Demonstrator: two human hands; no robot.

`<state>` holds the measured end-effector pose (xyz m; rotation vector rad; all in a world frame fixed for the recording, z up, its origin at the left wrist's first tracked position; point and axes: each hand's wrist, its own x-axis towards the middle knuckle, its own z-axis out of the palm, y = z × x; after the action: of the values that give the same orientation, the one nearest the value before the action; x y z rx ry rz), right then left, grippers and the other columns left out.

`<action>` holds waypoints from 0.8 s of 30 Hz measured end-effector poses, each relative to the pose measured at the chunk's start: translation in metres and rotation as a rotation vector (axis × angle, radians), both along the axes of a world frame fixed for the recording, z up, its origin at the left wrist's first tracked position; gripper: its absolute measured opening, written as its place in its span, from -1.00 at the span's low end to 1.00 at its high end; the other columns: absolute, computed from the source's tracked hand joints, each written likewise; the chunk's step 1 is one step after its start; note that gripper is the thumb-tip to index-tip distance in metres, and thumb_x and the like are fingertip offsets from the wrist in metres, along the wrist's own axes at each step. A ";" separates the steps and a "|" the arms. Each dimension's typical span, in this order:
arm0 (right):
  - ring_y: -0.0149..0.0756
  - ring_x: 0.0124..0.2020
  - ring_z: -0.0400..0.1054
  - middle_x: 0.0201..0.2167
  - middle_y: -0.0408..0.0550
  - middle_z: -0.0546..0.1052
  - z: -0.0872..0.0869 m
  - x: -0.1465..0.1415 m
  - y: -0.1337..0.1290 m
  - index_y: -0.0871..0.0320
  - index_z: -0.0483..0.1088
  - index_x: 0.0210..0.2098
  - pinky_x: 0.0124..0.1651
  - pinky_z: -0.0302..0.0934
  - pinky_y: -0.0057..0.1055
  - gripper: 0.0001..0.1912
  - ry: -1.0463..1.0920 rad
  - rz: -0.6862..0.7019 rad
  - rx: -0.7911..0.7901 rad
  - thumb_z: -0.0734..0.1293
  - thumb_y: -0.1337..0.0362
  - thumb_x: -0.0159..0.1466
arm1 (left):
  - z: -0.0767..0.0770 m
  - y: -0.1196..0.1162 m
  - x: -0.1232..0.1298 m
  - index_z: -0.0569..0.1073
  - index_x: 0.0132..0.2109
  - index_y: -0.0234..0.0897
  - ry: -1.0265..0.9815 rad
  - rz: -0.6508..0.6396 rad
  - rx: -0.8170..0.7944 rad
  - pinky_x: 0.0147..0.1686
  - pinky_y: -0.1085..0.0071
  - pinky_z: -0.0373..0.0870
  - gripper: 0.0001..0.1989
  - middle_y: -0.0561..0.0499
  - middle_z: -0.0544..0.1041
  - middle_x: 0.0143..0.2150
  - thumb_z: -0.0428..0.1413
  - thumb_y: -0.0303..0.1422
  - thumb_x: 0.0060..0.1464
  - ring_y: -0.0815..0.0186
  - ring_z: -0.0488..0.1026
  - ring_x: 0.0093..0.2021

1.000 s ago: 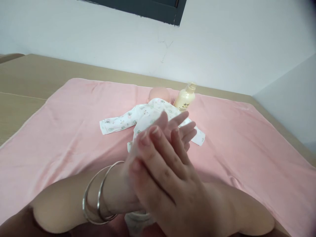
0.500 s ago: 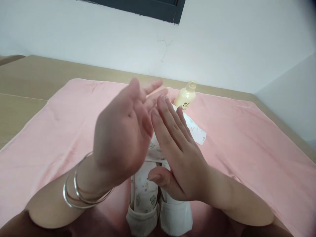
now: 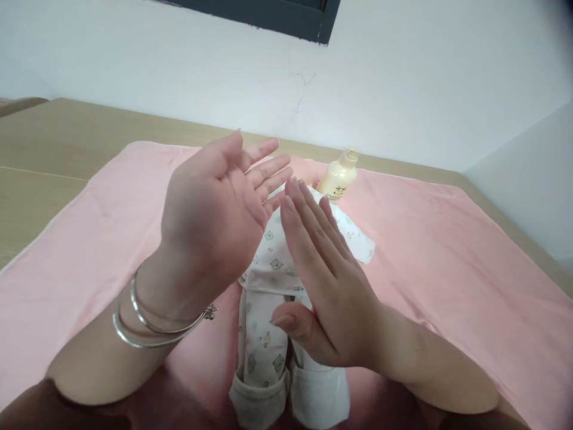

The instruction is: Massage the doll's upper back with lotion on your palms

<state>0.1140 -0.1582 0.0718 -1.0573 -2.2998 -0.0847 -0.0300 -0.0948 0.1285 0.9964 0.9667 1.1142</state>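
Note:
My left hand [image 3: 215, 209] is raised with its palm up and fingers spread, holding nothing; two silver bangles [image 3: 134, 322] circle its wrist. My right hand [image 3: 331, 286] is held beside it, back toward me, fingers stretched out and thumb apart. Their fingertips come close together in the middle. Beneath both hands lies a small white outfit with printed animals [image 3: 275, 263], its trouser legs [image 3: 264, 346] pointing toward me with folded cuffs. Something rounded and skin-coloured [image 3: 301, 170] shows at its top, mostly hidden by my hands.
A pale yellow pump bottle [image 3: 340, 176] lies tilted or stands behind the outfit on the right. A pink blanket [image 3: 447, 269] covers much of the wooden table [image 3: 102, 131]. Behind are a white wall [image 3: 394, 89] and a dark frame [image 3: 290, 15].
My left hand has moved up and slightly left, away from my right palm, and its fingers show more clearly. My right hand has hardly moved.

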 end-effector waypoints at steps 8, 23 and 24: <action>-0.06 0.58 -0.33 0.53 0.10 0.03 -0.009 0.001 0.024 0.20 -0.21 0.53 0.55 -0.24 0.21 -0.26 0.028 -0.037 -0.121 -0.05 -0.06 0.51 | -0.027 0.031 0.009 0.45 0.00 -0.27 -0.112 0.151 0.016 0.22 0.13 0.48 -0.67 -0.06 0.56 0.08 -0.19 -0.36 0.36 0.21 0.48 0.27; -0.02 0.55 -0.11 0.49 0.25 0.08 -0.069 0.023 0.116 0.47 0.05 0.45 0.57 -0.24 0.10 -0.31 0.029 -0.290 -0.404 0.03 0.15 0.46 | -0.144 0.092 0.031 0.51 -0.23 -0.22 0.609 0.314 0.410 0.13 0.23 0.44 -0.78 -0.04 0.63 -0.09 -0.01 -0.46 0.04 0.20 0.52 -0.03; 0.01 0.54 -0.11 0.49 0.26 0.08 -0.069 0.027 0.121 0.47 0.04 0.45 0.57 -0.23 0.11 -0.29 0.041 -0.323 -0.430 0.03 0.12 0.47 | -0.146 0.091 0.031 0.51 -0.21 -0.21 0.640 0.311 0.430 0.15 0.23 0.42 -0.77 -0.04 0.63 -0.07 -0.01 -0.45 0.05 0.20 0.51 0.00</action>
<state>0.1410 -0.0372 0.0028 -1.6241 -2.1391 0.3145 0.0009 -0.0035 -0.0174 1.6538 1.4625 1.3219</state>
